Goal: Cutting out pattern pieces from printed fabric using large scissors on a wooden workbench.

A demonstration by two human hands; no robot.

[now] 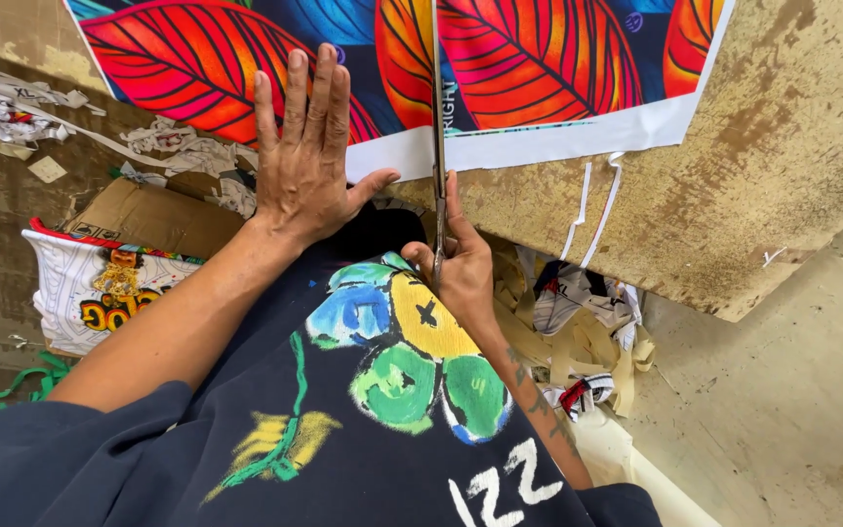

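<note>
I note my left hand point(302, 161) spread flat on the leaf-print fabric point(539, 59) at the worktop point(782, 166) near edge, right hand point(461, 263) clamped on scissors point(437, 127), whose blades run right up the visible print, leaving the cut's extent beyond view.

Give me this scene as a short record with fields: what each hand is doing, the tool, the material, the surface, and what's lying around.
left hand: flat, palm down, fingers together, pressing on the fabric
right hand: gripping the scissors' handles
scissors: long blades running away from the person through the fabric
fabric: printed with red-orange leaves on blue, white border at the near edge
table: worn, stained board
scraps: strips and offcuts heaped below the table edge
printed piece: white, lying at the left
</note>
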